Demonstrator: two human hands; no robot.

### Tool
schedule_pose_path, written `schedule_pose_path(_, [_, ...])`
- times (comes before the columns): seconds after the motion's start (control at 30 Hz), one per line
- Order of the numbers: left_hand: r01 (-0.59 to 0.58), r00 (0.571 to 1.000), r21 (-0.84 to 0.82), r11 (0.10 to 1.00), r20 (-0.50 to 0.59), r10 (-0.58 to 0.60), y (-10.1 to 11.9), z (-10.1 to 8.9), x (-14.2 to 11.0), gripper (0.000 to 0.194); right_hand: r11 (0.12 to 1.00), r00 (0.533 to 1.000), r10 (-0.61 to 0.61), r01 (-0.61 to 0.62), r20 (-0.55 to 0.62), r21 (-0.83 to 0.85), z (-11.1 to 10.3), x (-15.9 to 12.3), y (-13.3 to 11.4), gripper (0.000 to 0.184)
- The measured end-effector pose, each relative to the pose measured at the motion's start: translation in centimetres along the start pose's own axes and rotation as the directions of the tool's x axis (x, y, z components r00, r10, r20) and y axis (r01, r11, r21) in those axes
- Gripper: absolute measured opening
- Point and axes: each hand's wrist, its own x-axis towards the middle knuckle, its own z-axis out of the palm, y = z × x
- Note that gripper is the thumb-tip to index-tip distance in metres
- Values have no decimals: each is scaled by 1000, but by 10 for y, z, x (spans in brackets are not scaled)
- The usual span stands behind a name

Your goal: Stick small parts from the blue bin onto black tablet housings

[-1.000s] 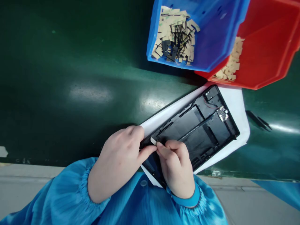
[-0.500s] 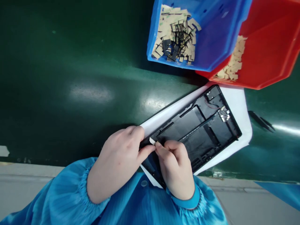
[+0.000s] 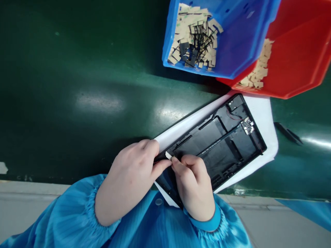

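Note:
A black plastic back cover, like that of a tablet, lies slantwise with its inside facing up. My left hand is closed over its lower left end, fingers curled along the rim and thumb reaching inward. My right hand bends over the same end, thumb and forefinger pinched on a small whitish strip. The tips of my left thumb and right fingers meet beside this strip. Thin wires and a small circuit board show at the cover's far end. My hands hide the near left corner.
Under the cover lies a white sheet on the green table. Beyond it stand a blue bin with pale pads and black wired parts, and a red bin with pale pieces. Black tweezers rest at the right.

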Motion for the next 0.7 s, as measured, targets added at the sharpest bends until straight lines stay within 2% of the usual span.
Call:
schedule_pose_path(0.13, [-10,1000,11,1000,12,10,0,0,0,25,949,969,-238,248,72,-195,-5,1,1,11])
schedule_pose_path(0.23, [-4,1000,19,1000,6,4,0,0,1,24,884,938,-333,347,98,-313,-7,0,2,15])
schedule_pose_path(0.3, [-2,1000,20,1000,-2,2,0,0,1,25,855,928,-360,371,100,-362,-6,0,2,17])
schedule_pose_path(0.7, [6,1000,60,998,-30,-4,3,3,-2,26,817,914,-398,394,83,-420,-4,1,1,13])
